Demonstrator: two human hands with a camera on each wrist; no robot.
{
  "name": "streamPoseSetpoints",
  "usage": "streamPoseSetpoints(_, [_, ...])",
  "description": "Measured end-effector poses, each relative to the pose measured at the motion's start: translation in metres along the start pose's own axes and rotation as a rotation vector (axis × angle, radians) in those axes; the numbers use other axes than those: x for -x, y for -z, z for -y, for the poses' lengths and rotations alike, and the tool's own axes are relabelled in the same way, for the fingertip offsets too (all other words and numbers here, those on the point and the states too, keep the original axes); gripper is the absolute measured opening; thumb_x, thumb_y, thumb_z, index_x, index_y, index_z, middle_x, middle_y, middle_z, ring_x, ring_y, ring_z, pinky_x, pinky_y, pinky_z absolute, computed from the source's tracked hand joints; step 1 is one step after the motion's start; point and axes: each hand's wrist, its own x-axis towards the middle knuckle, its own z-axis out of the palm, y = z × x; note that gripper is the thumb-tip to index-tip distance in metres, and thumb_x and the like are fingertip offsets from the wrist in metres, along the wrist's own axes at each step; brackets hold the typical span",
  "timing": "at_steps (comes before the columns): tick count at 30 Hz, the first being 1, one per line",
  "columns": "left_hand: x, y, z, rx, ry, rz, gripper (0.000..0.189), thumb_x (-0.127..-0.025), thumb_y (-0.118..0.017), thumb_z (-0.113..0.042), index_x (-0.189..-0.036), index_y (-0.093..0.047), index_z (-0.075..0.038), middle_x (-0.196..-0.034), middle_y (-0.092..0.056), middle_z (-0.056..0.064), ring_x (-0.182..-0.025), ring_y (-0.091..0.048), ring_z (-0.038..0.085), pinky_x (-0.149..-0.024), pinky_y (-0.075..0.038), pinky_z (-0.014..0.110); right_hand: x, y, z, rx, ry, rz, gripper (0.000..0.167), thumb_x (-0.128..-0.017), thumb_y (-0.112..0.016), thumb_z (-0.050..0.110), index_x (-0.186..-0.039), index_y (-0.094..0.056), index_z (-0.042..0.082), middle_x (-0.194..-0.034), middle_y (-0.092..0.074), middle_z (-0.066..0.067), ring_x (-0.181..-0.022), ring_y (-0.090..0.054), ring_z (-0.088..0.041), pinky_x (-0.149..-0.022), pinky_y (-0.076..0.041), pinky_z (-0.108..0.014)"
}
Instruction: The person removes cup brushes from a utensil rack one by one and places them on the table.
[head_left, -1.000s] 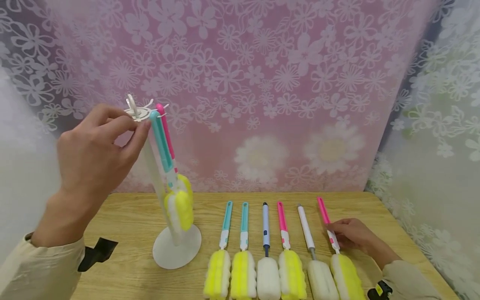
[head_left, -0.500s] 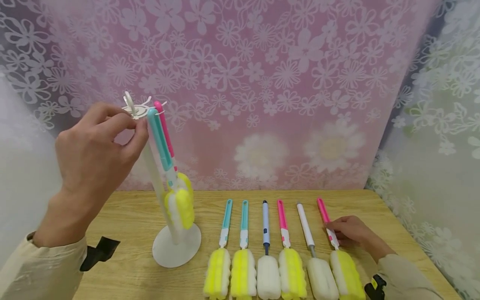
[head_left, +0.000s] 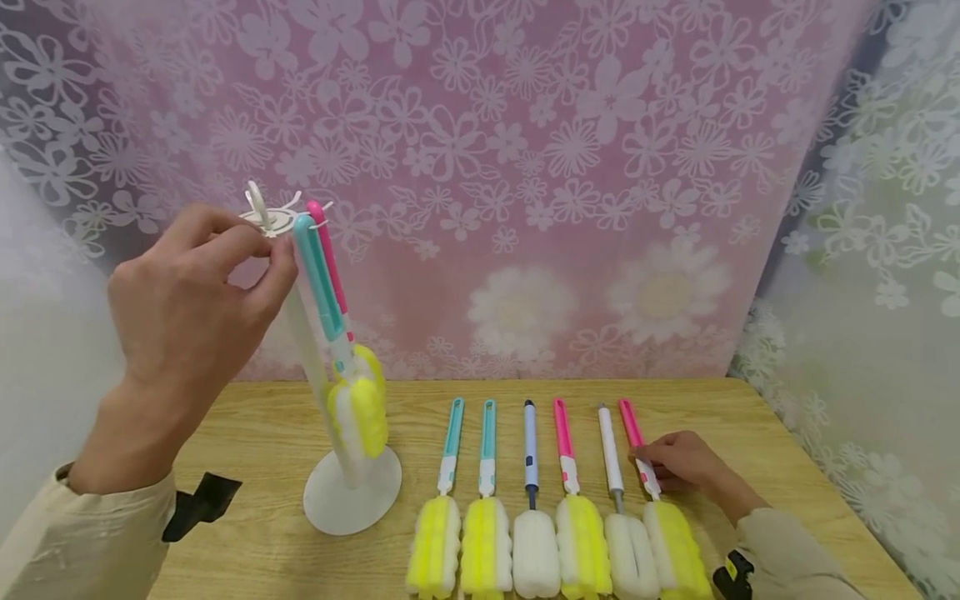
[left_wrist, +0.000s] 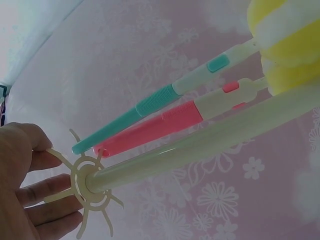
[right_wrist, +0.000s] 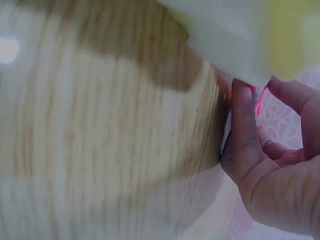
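My left hand point(head_left: 187, 308) grips the hooked ring at the top of a white stand point(head_left: 302, 350); in the left wrist view, thumb and fingers hold its curved hooks point(left_wrist: 62, 157). From that ring hang a teal-handled sponge brush point(head_left: 318, 271) and a pink-handled one point(head_left: 334, 271), yellow-and-white heads downward. On the table, my right hand point(head_left: 686, 461) pinches the rightmost pink-handled sponge brush point(head_left: 632, 422) by its handle, low over the wood. The sponge head point(right_wrist: 235, 35) fills the top of the right wrist view and partly hides the handle.
Left of the pinched brush lie several sponge brushes in a row: two teal-handled point(head_left: 453, 433), a blue-handled point(head_left: 531, 442), another pink-handled point(head_left: 566, 442) and a white-handled one point(head_left: 610, 450). The stand's round base point(head_left: 330, 504) rests on the wooden table point(head_left: 247, 450). A floral curtain point(head_left: 480, 167) hangs behind.
My right hand has slid leftward with the rightmost pink-handled brush. Beside it, the white-handled brush has straightened, its sponge head shifted left. My left hand stays on the stand's ring.
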Motion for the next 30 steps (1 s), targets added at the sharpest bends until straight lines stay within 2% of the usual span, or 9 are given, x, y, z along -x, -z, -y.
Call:
streamPoseSetpoints(6, [-0.001, 0.000, -0.001, 0.000, -0.009, -0.002, 0.033, -0.090, -0.054, -0.027, -0.072, -0.070, -0.003, -0.079, -0.060, 0.013, -0.055, -0.052, 0.026, -0.043, -0.031, 0.037, 0.003, 0.003, -0.001, 0.018, 0.004, 0.004, 0.041, -0.091, -0.064, 0.026, -0.106, -0.062, -0.012, -0.085, -0.070, -0.010, -0.069, -0.066, -0.020, -0.063, -0.056, -0.034])
streamPoseSetpoints(8, [-0.002, 0.000, 0.000, -0.014, -0.023, 0.006, 0.035, -0.091, -0.052, -0.027, -0.072, -0.069, -0.003, -0.079, -0.061, 0.013, -0.055, -0.052, 0.026, -0.043, -0.032, 0.035, 0.004, 0.007, -0.001, 0.025, -0.002, 0.020, 0.044, -0.091, -0.064, 0.028, -0.108, -0.060, -0.012, -0.088, -0.070, -0.011, -0.074, -0.067, -0.021, -0.066, -0.056, -0.036])
streamPoseSetpoints(10, [-0.002, 0.000, -0.001, -0.006, -0.011, -0.004, 0.034, -0.090, -0.053, -0.026, -0.071, -0.069, -0.003, -0.080, -0.061, 0.013, -0.056, -0.053, 0.027, -0.045, -0.033, 0.036, 0.005, 0.011, 0.000, 0.058, -0.003, 0.019, 0.049, -0.091, -0.064, 0.033, -0.108, -0.059, -0.012, -0.088, -0.069, -0.011, -0.076, -0.067, -0.023, -0.068, -0.056, -0.037])
streamPoseSetpoints(16, [-0.001, -0.002, -0.003, 0.019, -0.014, -0.020, 0.029, -0.088, -0.054, -0.020, -0.073, -0.069, 0.001, -0.076, -0.061, 0.013, -0.062, -0.055, 0.029, -0.049, -0.036, 0.039, 0.015, 0.024, 0.013, 0.126, 0.062, -0.009, 0.062, -0.095, -0.054, 0.043, -0.116, -0.053, -0.015, -0.095, -0.067, -0.012, -0.086, -0.066, -0.026, -0.074, -0.055, -0.038])
streamPoseSetpoints(19, [-0.001, -0.003, -0.004, 0.004, -0.030, -0.013, 0.026, -0.088, -0.054, -0.017, -0.075, -0.068, 0.001, -0.069, -0.059, 0.013, -0.054, -0.050, 0.028, -0.045, -0.032, 0.037, 0.024, 0.022, 0.033, 0.082, 0.120, 0.010, 0.061, -0.096, -0.052, 0.042, -0.122, -0.051, -0.013, -0.102, -0.065, -0.012, -0.091, -0.065, -0.027, -0.077, -0.054, -0.037])
streamPoseSetpoints(22, [-0.001, -0.004, -0.004, -0.003, -0.012, -0.025, 0.024, -0.087, -0.055, -0.018, -0.080, -0.069, 0.001, -0.067, -0.060, 0.014, -0.050, -0.047, 0.029, -0.043, -0.029, 0.038, 0.035, 0.014, 0.066, 0.010, 0.204, 0.056, 0.055, -0.097, -0.052, 0.040, -0.122, -0.053, -0.009, -0.104, -0.063, -0.013, -0.094, -0.063, -0.027, -0.081, -0.053, -0.038])
streamPoseSetpoints(26, [-0.001, -0.002, -0.006, -0.041, -0.015, -0.015, 0.027, -0.089, -0.051, -0.018, -0.092, -0.069, 0.001, -0.074, -0.065, 0.016, -0.051, -0.051, 0.032, -0.044, -0.033, 0.038, 0.053, -0.009, 0.114, -0.049, 0.328, 0.116, 0.046, -0.096, -0.055, 0.037, -0.114, -0.056, -0.005, -0.103, -0.062, -0.013, -0.094, -0.061, -0.025, -0.081, -0.052, -0.036])
streamPoseSetpoints(30, [0.000, -0.002, -0.007, -0.064, -0.042, -0.017, 0.025, -0.089, -0.050, -0.016, -0.089, -0.069, 0.000, -0.071, -0.060, 0.014, -0.049, -0.047, 0.030, -0.044, -0.034, 0.039, 0.067, -0.039, 0.154, -0.093, 0.429, 0.174, 0.041, -0.095, -0.058, 0.035, -0.111, -0.057, -0.002, -0.101, -0.062, -0.013, -0.094, -0.061, -0.027, -0.082, -0.052, -0.035])
